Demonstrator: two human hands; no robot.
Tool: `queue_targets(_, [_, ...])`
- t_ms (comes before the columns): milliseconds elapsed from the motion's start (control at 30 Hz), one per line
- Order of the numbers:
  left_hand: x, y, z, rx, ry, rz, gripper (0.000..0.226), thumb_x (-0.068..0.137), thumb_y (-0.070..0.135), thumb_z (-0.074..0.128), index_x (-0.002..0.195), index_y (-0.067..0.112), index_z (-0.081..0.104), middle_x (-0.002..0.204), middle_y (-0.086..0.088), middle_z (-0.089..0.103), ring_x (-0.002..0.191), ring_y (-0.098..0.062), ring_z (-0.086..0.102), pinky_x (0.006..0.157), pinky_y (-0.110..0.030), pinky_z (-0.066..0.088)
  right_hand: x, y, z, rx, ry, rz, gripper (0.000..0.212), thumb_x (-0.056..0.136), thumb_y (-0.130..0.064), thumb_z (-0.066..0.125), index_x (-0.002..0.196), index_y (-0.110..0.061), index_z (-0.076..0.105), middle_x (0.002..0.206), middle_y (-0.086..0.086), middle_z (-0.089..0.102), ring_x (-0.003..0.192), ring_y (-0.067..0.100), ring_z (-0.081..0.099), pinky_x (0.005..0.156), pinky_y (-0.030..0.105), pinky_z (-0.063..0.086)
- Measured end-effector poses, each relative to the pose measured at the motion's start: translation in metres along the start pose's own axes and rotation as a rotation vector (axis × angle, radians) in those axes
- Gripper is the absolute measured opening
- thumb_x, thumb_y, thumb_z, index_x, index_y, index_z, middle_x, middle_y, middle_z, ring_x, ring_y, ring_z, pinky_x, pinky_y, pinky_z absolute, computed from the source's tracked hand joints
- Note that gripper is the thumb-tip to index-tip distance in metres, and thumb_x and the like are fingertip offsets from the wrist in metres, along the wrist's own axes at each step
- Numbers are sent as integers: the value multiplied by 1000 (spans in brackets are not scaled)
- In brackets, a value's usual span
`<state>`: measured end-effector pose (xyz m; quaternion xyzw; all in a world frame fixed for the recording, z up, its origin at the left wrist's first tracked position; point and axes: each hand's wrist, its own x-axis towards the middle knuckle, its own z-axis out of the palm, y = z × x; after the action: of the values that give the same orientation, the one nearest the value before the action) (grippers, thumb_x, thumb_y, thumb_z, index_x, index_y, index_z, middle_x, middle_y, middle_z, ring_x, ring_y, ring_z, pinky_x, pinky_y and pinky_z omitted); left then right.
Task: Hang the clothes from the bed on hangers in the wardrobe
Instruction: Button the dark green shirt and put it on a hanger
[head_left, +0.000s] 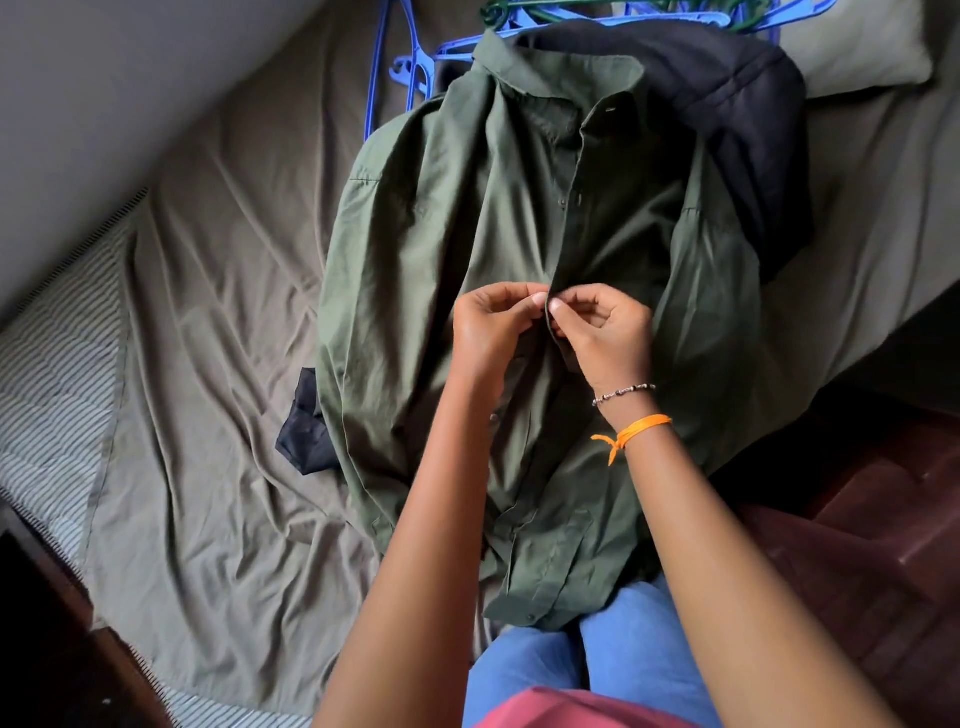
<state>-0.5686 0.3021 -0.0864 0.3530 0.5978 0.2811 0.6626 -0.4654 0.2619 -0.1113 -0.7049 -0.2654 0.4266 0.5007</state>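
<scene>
A dark green button-up shirt lies face up on the bed, collar at the far end, hem hanging over my knees. My left hand and my right hand meet at the shirt's front placket about halfway down; both pinch the cloth edges there, thumbs tip to tip. A black garment lies under the shirt at the far right, and a black scrap shows at its left edge. Blue hangers and a green hanger lie beyond the collar.
The bed carries a wrinkled grey-brown sheet, with a striped mattress edge showing at the left. A pillow sits at the far right. Dark wooden floor runs along the right of the bed.
</scene>
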Motion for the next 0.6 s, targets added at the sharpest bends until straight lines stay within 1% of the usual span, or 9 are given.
queue_targets(33, [1,1,-1,8,-12,-4,6,86,-2,63,87,0,69,64,2,68,59,0,62,59,-11,47,1,0,1,-7,7,-3,18,79,-1,69,72,-16,64,66,-1,64,57,1,59,60,16,49])
queue_targets(100, [3,1,-3,32,-20,-22,8,87,4,64,82,5,70,65,2,68,60,0,61,61,-12,47,3,0,3,-24,24,-19,22,77,1,70,71,-18,62,67,-4,63,57,-2,58,61,14,48])
queue_targets(200, [5,-1,-3,97,25,-35,9,83,10,71,74,13,71,63,3,67,59,-1,59,61,-13,47,3,3,6,-95,9,-59,16,77,-1,70,73,-15,63,66,-7,62,57,-1,58,62,16,49])
queue_targets(300, [7,-6,1,132,103,2,14,84,6,69,71,13,68,63,0,65,59,-4,58,59,-14,46,2,6,4,-148,-37,-96,11,80,-4,65,76,-13,62,66,-10,61,59,3,59,63,19,50])
queue_targets(333, [9,-5,1,142,87,1,17,85,5,66,71,13,66,61,3,64,58,-3,56,58,-13,46,3,6,2,-152,-63,-97,10,82,-3,63,78,-12,62,67,-9,60,58,1,58,62,18,49])
queue_targets(400, [12,-3,0,185,-18,-12,22,89,4,62,70,14,63,52,12,61,54,2,52,58,-11,43,7,5,-5,-127,-149,-49,10,84,3,61,82,-7,61,67,-4,58,56,-2,56,60,14,46])
queue_targets(467, [12,0,-3,193,-114,-12,20,91,3,58,74,13,62,51,13,61,53,5,50,58,-9,40,11,4,-12,-85,-213,15,9,86,5,58,86,-4,60,68,-1,58,55,-4,55,58,10,44])
queue_targets(533, [9,-2,-6,220,-84,2,12,91,3,58,85,8,67,61,11,64,56,5,53,61,-10,43,10,6,-15,-82,-153,27,9,87,2,58,87,-6,60,71,-4,58,56,-6,54,57,9,42])
queue_targets(600, [-1,-18,-10,402,51,75,11,90,7,59,91,7,70,74,0,69,65,-4,59,68,-20,48,0,12,-16,-140,26,-46,6,87,-6,58,88,-12,59,75,-11,57,60,-6,52,60,10,40])
